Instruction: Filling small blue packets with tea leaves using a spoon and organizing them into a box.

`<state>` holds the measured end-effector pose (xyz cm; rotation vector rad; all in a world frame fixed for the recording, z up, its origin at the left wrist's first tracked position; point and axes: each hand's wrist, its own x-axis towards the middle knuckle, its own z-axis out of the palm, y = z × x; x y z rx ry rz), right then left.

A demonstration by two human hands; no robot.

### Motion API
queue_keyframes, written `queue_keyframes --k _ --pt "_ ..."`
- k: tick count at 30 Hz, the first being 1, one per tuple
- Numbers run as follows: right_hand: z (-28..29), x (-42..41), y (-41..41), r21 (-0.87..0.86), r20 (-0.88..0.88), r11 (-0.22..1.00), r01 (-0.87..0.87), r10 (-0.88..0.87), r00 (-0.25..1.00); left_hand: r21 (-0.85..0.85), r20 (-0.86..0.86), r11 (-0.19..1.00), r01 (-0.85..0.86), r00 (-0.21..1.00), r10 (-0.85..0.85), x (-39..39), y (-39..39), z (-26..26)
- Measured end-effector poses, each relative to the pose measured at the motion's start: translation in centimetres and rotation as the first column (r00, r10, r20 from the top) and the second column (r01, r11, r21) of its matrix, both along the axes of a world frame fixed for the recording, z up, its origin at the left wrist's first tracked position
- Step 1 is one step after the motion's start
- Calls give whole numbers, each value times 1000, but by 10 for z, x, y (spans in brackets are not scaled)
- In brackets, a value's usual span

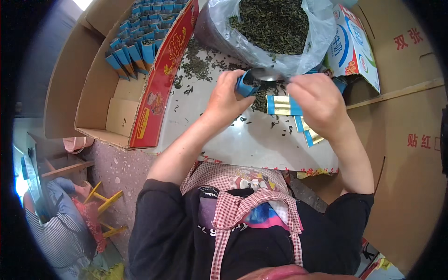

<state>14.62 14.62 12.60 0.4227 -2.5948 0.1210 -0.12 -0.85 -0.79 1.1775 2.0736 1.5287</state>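
Observation:
Between the thumb and fingers of my left hand [229,96] is a small blue packet [246,85], its mouth open and dark tea leaves showing inside. My right hand [316,101] grips a metal spoon [267,74], whose bowl is at the packet's mouth. Just beyond both hands stands a clear plastic bag [224,38] full of loose dark tea leaves [273,24]. Flat blue and gold packets [281,105] lie fanned out below my right hand, which partly covers them. Loose leaves [260,101] are scattered on the pale tabletop [224,140] around the packet.
On the left, an open red cardboard box [162,84] holds rows of upright blue packets [140,45]. A white milk carton box [353,45] stands at the right, beside large brown cardboard [395,122]. Another person [63,227] sits at the lower left near a yellow stool [105,203].

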Motion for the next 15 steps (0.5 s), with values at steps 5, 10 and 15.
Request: queue_keyframes --k 5,10,15 --pt "-4 17 -7 -245 -118 957 155 -188 975 10 11 998 -63 998 63 1 0 -4" --pt "-15 20 -24 -331 106 915 230 -206 973 -55 -104 998 -42 994 36 7 2 3" --pt "-5 20 -25 -371 101 896 243 -221 970 -46 -146 997 -55 988 48 8 1 1"
